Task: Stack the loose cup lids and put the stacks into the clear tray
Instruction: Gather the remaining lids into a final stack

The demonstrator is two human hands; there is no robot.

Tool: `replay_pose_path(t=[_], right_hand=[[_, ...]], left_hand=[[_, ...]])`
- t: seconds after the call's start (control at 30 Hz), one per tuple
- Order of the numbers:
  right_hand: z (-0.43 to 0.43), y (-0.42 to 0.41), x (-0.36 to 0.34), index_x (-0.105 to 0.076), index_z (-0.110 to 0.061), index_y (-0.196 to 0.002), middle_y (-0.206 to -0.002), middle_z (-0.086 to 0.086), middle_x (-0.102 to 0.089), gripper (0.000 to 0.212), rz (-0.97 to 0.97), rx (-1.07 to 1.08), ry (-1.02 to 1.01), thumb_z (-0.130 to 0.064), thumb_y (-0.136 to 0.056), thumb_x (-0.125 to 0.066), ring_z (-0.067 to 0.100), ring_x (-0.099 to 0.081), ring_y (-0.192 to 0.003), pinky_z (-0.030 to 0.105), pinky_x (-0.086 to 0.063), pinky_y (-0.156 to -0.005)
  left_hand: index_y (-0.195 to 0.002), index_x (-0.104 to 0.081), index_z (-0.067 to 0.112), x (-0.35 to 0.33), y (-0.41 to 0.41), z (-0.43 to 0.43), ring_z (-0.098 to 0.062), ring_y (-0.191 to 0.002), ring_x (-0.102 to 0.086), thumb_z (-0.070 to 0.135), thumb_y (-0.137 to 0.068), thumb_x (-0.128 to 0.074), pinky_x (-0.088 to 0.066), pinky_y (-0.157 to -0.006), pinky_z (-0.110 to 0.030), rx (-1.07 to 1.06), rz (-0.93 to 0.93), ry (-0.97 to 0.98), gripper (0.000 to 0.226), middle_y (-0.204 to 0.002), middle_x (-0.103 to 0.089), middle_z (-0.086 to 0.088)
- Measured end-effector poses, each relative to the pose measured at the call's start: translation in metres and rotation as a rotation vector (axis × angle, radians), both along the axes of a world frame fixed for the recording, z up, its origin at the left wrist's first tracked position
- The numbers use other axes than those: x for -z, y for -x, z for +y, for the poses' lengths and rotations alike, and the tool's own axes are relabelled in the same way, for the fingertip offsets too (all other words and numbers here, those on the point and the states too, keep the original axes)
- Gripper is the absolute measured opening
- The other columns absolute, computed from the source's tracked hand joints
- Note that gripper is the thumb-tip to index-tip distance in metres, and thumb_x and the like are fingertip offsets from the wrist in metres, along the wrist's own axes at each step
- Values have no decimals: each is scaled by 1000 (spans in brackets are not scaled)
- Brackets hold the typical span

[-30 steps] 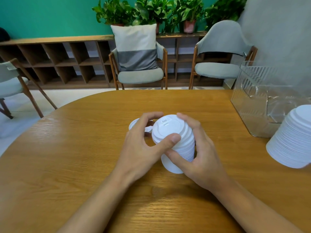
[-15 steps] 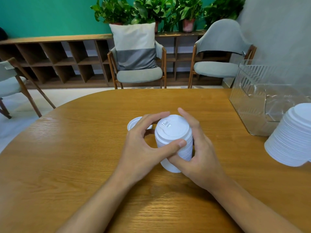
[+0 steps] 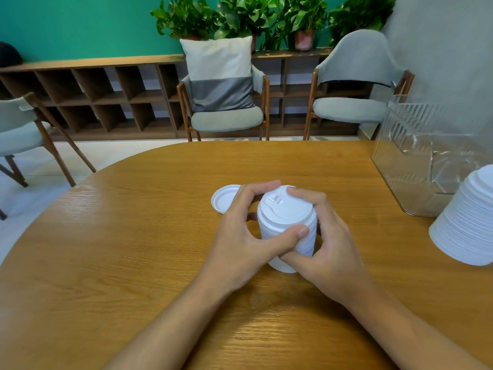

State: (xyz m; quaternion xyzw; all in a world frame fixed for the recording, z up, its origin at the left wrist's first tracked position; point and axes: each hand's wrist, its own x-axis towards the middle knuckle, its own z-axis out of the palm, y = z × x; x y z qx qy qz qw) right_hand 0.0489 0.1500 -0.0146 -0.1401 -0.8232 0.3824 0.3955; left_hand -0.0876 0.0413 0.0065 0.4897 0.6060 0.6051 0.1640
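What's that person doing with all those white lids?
A person grips a stack of white cup lids with both the left hand and the right hand, standing it on the wooden table. One loose lid lies just behind the left hand. A second stack sits at the right, near the clear tray.

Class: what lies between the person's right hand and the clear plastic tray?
Bare wooden tabletop only, between right hand and clear plastic tray, in the head view.
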Motion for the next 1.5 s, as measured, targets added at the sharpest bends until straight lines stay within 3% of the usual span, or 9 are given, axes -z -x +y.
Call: replay_pose_path(t=[0.2,0.37,0.47,0.63,0.87,1.03,1.27,1.4,1.5], right_hand=[[1,-1,-4,-50,-39,-137,-136,-20,-58,68,-4,13,-24,-52,-79,-81,11,-58,-129,25,-51,-98],[6,-4,-5,-49,-42,-136,-135,-26,-56,68,-15,32,-8,-59,-77,-78,7,-56,-130,31,-52,-99],[7,-5,-5,-47,-44,-137,-135,-26,-55,69,-33,31,0,-60,-77,-77,6,-55,-130,33,-53,-99],[7,-4,-5,-46,-46,-136,-134,-28,-54,68,-40,27,5,-60,-77,-78,3,-54,-130,28,-51,-100],[7,-4,-6,-47,-45,-136,-135,-25,-54,70,-32,16,11,-60,-77,-81,2,-53,-129,11,-43,-96],[6,-2,-6,-49,-40,-135,-137,-22,-55,62,8,25,6,-58,-81,-76,3,-53,-131,11,-42,-99],[6,-2,-4,-46,-45,-137,-135,-23,-55,63,-2,24,15,-59,-82,-74,6,-54,-130,18,-47,-98],[5,-1,-4,-38,-52,-145,-142,-23,-52,73,-11,33,18,-61,-82,-73,6,-52,-134,21,-47,-103],[4,-1,-5,-31,-58,-149,-143,-20,-52,80,-19,24,27,-61,-82,-74,9,-53,-134,31,-50,-105]], left_hand=[[-137,-62,25,0,41,-7,-14,-123,-64,55,-99,-53,-51,-98,-28,-102,112,-12,49,-124,-72,10],[-118,-73,20,28,78,-1,-10,-111,-67,29,-91,-79,-51,-95,-36,-323,555,233,29,-116,-74,10],[-117,-74,20,36,84,2,-16,-107,-68,33,-87,-85,-55,-91,-41,-318,610,322,34,-115,-73,8],[-91,-73,18,33,80,5,-16,-86,-68,19,-87,-81,-56,-77,-43,-374,634,305,9,-94,-72,8],[-84,-67,22,7,53,-1,-4,-76,-71,17,-87,-80,-50,-70,-15,-412,328,126,15,-77,-73,12],[-91,-67,17,-6,43,-6,-5,-72,-68,19,-79,-73,-51,-67,-18,-395,106,-27,14,-81,-74,8],[-124,-70,9,-20,38,-7,-8,-90,-74,2,-99,-67,-63,-80,-29,-297,-200,-242,26,-102,-79,6],[-134,-69,18,-22,38,-9,-22,-116,-73,12,-104,-61,-60,-78,-27,-215,-382,-189,32,-120,-78,0],[-138,-67,18,-21,32,-7,-23,-107,-74,12,-104,-60,-62,-77,-31,-137,-337,-134,35,-117,-79,-3]])
